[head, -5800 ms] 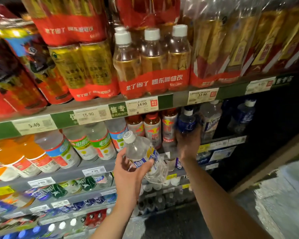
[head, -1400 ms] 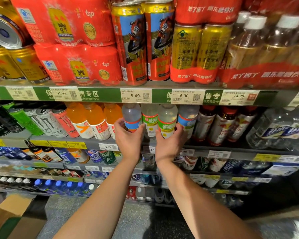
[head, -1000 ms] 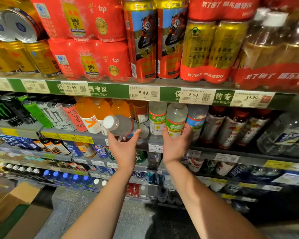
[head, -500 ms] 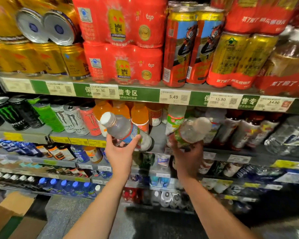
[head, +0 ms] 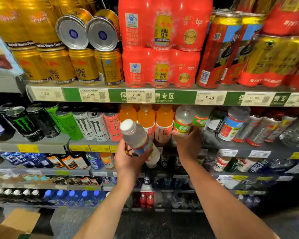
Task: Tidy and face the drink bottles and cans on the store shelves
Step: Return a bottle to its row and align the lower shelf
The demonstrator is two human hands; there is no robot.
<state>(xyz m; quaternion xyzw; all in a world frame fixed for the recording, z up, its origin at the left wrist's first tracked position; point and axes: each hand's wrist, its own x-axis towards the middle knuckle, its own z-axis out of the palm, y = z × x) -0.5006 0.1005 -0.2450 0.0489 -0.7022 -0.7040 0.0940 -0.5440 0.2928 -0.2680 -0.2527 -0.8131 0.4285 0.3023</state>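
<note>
The middle shelf (head: pixel 41 144) carries the row you are facing: energy cans on the left, orange bottles (head: pixel 146 118) in the centre, green-label bottles to their right. Your left hand (head: pixel 128 161) wraps round a clear white-capped bottle (head: pixel 136 137), tilted cap-up and held off the shelf in front of the orange bottles, probably to free a slot. Your right hand (head: pixel 188 144) curls round the base of a green-label bottle (head: pixel 183 121) standing upright at the shelf front, likely to seat it and turn its label outward. Half a second earlier that right hand held its bottle lying tilted in the air; now the bottle stands in the row, while the left bottle has barely shifted.
</note>
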